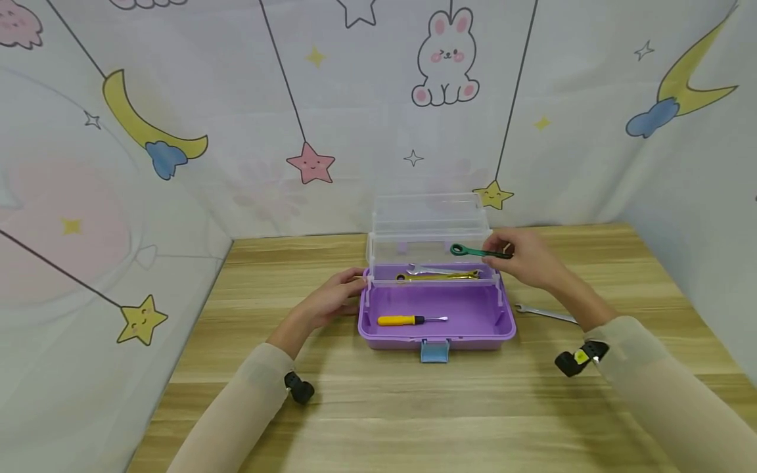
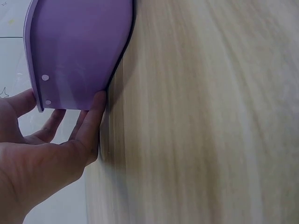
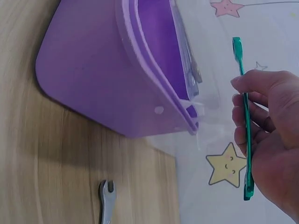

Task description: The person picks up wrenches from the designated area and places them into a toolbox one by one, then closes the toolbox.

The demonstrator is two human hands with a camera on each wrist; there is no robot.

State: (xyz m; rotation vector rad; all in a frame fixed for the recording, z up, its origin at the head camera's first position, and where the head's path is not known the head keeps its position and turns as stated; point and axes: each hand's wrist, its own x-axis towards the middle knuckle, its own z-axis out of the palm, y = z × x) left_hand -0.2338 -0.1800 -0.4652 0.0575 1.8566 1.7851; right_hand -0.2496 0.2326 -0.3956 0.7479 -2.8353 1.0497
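Observation:
A purple toolbox [image 1: 437,299] stands open, its clear lid [image 1: 432,213] raised at the back. My right hand [image 1: 523,256] pinches a green ratcheting wrench [image 1: 470,251] by one end, above the clear tray [image 1: 434,283]. That tray holds a gold wrench [image 1: 440,276] and a silver wrench [image 1: 434,269]. In the bottom of the box lies a yellow-handled screwdriver [image 1: 405,320]. My left hand [image 1: 337,295] rests at the box's back left corner. The left wrist view shows its fingertips [image 2: 99,99] against the purple side [image 2: 79,51], with the thumb at the rim.
Another silver wrench [image 1: 544,313] lies on the wooden table [image 1: 443,420], right of the box and under my right forearm. A blue latch [image 1: 434,351] hangs open at the front of the box. Behind the table hangs a patterned cloth [image 1: 367,98].

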